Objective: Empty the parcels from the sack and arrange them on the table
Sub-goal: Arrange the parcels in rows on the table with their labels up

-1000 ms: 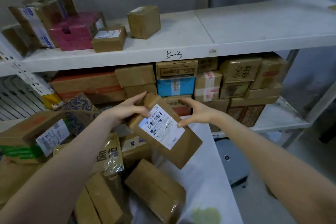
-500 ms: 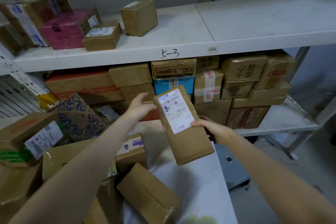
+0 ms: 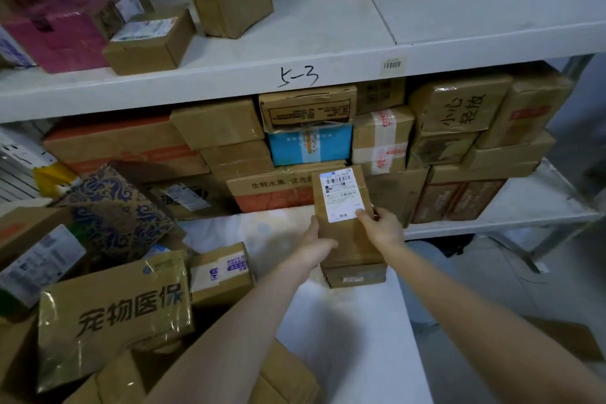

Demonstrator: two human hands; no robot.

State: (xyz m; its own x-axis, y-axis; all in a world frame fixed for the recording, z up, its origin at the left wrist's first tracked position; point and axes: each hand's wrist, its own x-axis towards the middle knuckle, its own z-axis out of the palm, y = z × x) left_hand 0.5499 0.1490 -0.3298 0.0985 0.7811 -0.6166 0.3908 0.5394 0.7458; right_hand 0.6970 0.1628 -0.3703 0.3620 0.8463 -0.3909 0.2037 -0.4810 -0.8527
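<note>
At 12 o'clock the shelving [image 3: 328,29] spans the view, its lower level packed w/ cartons. From centre down to 6 o'clock runs the white table [image 3: 347,354]. At 8–9 o'clock sprawls a heap of parcels [image 3: 108,305], unsorted.

Just past centre toward 5 o'clock is the brown parcel [image 3: 349,239], at the table's far right corner, long side pointing to 12. Can't tell if it's fully down. The left hand [image 3: 316,244] wraps its 9 o'clock edge. The right hand [image 3: 382,229] wraps the 3 o'clock edge w/ thumb on the white label [image 3: 341,193]. Both are closed on it, a firm two-sided hold.

Step looks like placing. To do it well:
- label up, squared to the table edge
- clear of the drop at 3 o'clock
- let go only once it's flat
- leave room alongside for the next one
</note>
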